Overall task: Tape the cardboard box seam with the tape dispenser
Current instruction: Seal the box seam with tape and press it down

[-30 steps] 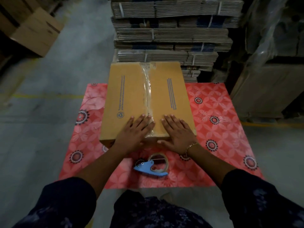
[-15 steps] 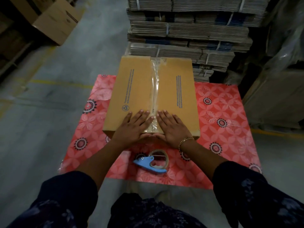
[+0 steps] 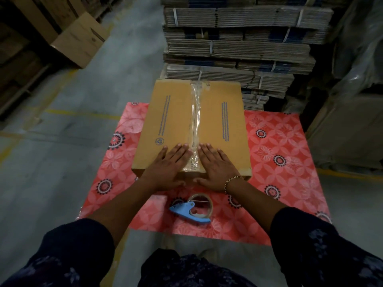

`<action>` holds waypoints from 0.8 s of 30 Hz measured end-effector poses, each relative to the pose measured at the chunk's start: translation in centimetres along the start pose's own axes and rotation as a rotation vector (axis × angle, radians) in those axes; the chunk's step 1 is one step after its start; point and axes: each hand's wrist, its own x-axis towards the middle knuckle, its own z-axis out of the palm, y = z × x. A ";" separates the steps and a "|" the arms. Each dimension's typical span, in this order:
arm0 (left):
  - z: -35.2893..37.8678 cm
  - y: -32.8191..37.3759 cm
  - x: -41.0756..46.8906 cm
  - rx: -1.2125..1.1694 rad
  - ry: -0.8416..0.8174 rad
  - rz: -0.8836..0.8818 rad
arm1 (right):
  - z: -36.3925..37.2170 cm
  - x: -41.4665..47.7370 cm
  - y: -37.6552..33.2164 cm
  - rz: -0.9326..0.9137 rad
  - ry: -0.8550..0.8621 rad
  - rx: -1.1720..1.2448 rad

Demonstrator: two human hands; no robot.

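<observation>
A brown cardboard box lies flat on a red patterned mat. A strip of clear tape runs along its centre seam from the far edge to the near edge. My left hand and my right hand rest flat on the box's near end, one on each side of the tape, fingers spread and thumbs over the front edge. Neither hand holds anything. A blue tape dispenser with a roll of tape lies on the mat just in front of the box, between my forearms.
Bundled stacks of flattened cardboard rise right behind the box. A standing carton is at the far left on the grey concrete floor. Wrapped goods and a large carton stand to the right of the mat.
My hands slid together toward the tape and then settled flat beside it at the box's near edge. The view shifted left and down. The dispenser has not moved.
</observation>
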 end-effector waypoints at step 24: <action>2.2 0.6 -0.2 0.140 0.301 -0.001 | 1.4 0.9 -0.1 -0.055 0.053 -0.103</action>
